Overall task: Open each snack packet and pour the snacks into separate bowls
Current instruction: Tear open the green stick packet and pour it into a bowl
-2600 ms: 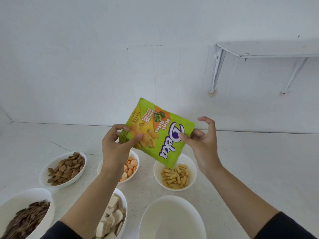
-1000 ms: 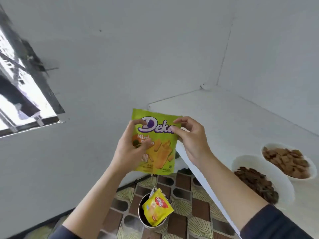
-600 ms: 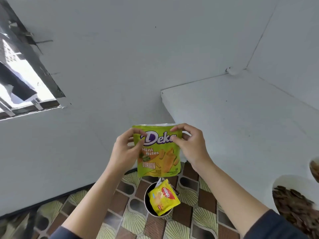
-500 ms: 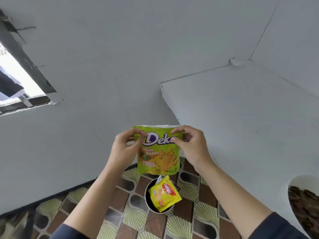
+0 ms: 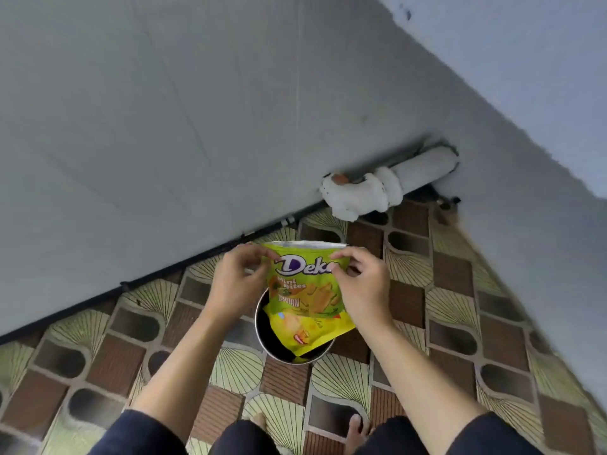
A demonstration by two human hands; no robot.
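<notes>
A green Deka Mini Bites packet point(image 5: 303, 284) hangs upright with its top torn open. My left hand point(image 5: 235, 284) pinches its upper left corner and my right hand point(image 5: 359, 287) pinches its upper right corner. The packet's lower edge reaches down to a round metal bin point(image 5: 262, 336) on the floor. A yellow snack packet point(image 5: 308, 333) lies in that bin, partly hidden behind the green one. No bowl is in view.
The floor point(image 5: 427, 323) is tiled in brown and pale green patterns. A white wall point(image 5: 164, 126) runs along the left, with a white pipe fitting point(image 5: 371, 188) at its base. The white counter side point(image 5: 525, 159) rises at right. My feet point(image 5: 356, 425) show at the bottom.
My view has swung from the counter and bowls down to the floor. Both hands have lowered the green packet until it hangs right over the bin.
</notes>
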